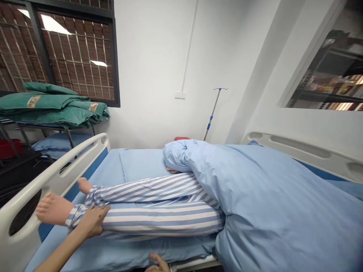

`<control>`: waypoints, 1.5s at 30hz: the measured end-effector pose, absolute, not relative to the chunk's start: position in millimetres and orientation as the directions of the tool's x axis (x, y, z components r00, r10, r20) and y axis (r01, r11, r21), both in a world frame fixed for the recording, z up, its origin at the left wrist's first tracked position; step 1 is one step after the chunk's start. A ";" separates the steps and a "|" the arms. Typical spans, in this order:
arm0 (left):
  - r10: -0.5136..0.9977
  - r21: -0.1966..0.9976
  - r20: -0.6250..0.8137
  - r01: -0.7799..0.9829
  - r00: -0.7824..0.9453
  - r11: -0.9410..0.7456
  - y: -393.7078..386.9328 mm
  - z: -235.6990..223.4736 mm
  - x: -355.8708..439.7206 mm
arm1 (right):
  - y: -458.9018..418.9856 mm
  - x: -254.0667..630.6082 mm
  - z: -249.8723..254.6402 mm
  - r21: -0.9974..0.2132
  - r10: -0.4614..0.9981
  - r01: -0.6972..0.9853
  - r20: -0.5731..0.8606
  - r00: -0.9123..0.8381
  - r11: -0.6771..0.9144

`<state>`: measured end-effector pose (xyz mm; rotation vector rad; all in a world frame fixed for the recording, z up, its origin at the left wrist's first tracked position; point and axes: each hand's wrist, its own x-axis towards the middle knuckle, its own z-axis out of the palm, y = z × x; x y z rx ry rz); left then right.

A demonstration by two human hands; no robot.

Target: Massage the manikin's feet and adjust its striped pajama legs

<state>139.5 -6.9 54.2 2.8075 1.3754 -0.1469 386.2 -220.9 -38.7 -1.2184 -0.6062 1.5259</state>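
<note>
A patient manikin in blue-and-white striped pyjama trousers [159, 219] lies along the bed, its bare feet [55, 209] towards the left end board. My left hand [95, 220] is wrapped over the nearer lower leg, just above the ankle. At the bottom edge of the view, my right hand [157, 264] shows only in part, beside the near side of the mattress. Its visible finger is stretched out and nothing shows in it. A light blue quilt [255, 204] is heaped over the manikin's upper body, hiding it. Part of the manikin's hand [172, 170] pokes out from under the quilt.
The white-and-blue foot board [65, 158] rises at the left and the head board [306, 149] at the right. Behind the bed stand a drip pole [212, 113] and a red object [182, 138]. Folded green bedding [56, 109] lies on a rack under the barred window.
</note>
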 end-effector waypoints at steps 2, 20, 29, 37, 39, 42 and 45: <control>0.780 -0.052 -0.076 0.778 0.622 -0.626 -11.4 76.1 141.0 | -209.2 384.5 -45.0 -0.793 0.897 -0.502 -0.437 0.072 -0.346; 0.870 0.045 -0.039 0.871 0.492 -0.490 -64.1 21.3 160.8 | -214.0 414.7 -6.8 -0.529 0.975 -0.848 -0.183 0.128 0.012; 0.880 0.327 0.207 0.817 0.427 -0.474 -68.2 10.2 210.9 | -214.3 437.1 56.6 -0.433 0.997 -0.901 -0.056 0.054 0.025; 0.834 0.452 0.339 0.702 0.436 -0.551 -64.5 -14.6 215.9 | -217.0 442.2 58.3 -0.367 1.000 -0.930 -0.015 0.027 0.020; 0.808 0.448 0.366 0.674 0.461 -0.587 -58.7 -19.6 205.3 | -216.6 442.1 56.5 -0.358 0.999 -0.933 -0.017 0.032 0.024; 0.809 0.442 0.334 0.678 0.483 -0.587 -49.3 -25.7 187.0 | -217.5 441.4 54.4 -0.350 0.999 -0.936 -0.031 0.035 0.022; 0.832 0.424 0.194 0.721 0.520 -0.549 -44.1 -25.8 175.8 | -219.7 441.0 51.8 -0.347 0.999 -0.938 -0.036 0.041 0.026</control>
